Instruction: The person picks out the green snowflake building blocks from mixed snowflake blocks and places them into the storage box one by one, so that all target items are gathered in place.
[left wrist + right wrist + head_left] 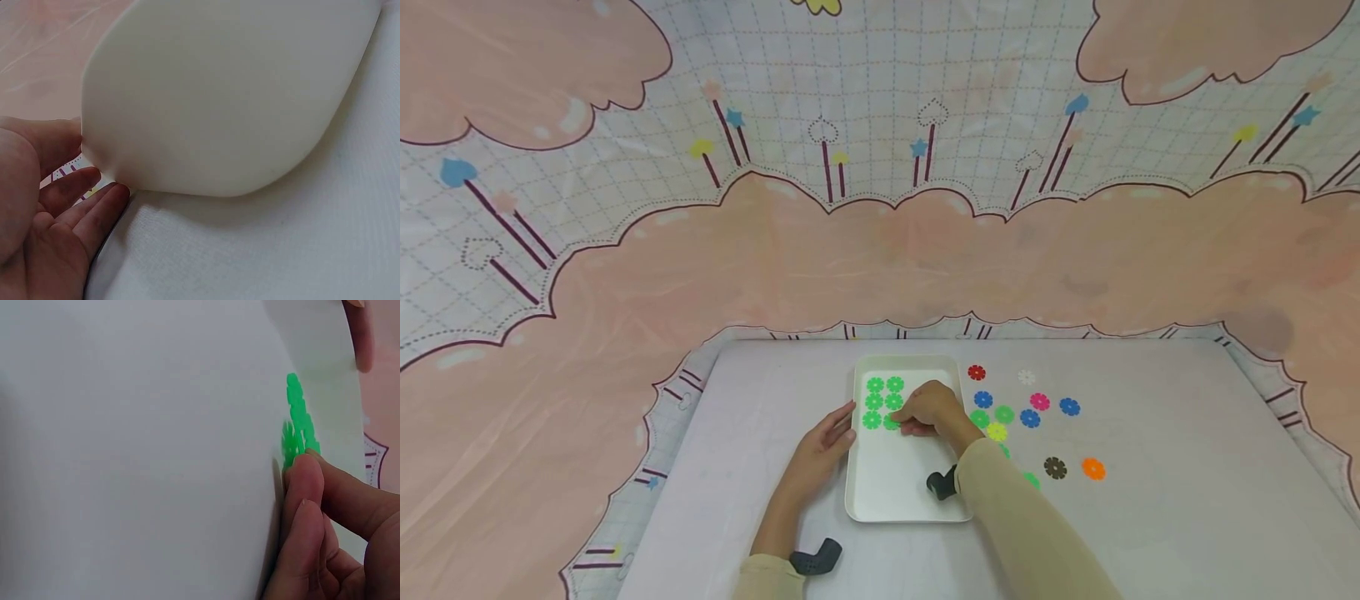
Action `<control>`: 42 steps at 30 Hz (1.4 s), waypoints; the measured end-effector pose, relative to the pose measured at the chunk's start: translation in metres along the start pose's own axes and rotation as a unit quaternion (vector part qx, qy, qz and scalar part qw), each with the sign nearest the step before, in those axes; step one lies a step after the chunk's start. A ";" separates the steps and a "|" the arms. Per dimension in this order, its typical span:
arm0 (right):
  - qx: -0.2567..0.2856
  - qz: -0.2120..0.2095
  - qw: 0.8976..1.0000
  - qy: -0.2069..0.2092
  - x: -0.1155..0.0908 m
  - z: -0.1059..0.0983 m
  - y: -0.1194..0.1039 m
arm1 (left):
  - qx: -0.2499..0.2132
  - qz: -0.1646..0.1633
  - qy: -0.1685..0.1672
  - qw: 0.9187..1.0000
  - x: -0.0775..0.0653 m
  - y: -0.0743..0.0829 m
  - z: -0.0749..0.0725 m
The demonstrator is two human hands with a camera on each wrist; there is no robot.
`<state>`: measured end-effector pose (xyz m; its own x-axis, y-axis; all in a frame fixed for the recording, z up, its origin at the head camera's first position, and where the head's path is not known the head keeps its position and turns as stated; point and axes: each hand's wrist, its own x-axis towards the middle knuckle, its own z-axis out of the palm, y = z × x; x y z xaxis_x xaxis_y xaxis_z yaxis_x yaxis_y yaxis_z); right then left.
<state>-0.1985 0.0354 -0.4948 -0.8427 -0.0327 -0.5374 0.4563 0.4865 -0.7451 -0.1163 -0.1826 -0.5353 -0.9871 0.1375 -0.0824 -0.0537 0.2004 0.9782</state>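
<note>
A white tray (910,492) lies on the table, with several green notched snowflake discs (873,401) in two columns in its far left part. At the near end of the right column, my right hand (934,410) pinches a green snowflake disc (290,447) between thumb and fingers, low over the tray floor. The fingers partly cover that disc. My left hand (822,450) touches the tray's left side wall; in the left wrist view its fingertips (115,197) rest against the outer wall, fairly straight.
Right of the tray lie loose discs: red (976,372), white (1026,377), pink (1040,402), several blue (1070,407), yellow (997,431), brown (1055,467), orange (1093,468) and several green (1004,414). My right forearm (1022,517) hides some of them. Behind the table hangs a patterned cloth (880,267).
</note>
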 end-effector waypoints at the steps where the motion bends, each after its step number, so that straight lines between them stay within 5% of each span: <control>1: 0.001 0.001 1.000 0.001 0.000 0.000 0.000 | -0.002 0.001 -0.001 1.000 0.000 0.000 0.000; 42: -0.034 -0.001 0.999 0.018 0.008 0.004 0.004 | 0.010 0.002 0.002 1.000 0.000 -0.001 -0.001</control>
<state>-0.2026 0.0336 -0.5040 -0.8535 -0.0028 -0.5211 0.4359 0.5442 -0.7169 -0.1160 -0.1834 -0.5361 -0.9878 0.1350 -0.0782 -0.0472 0.2188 0.9746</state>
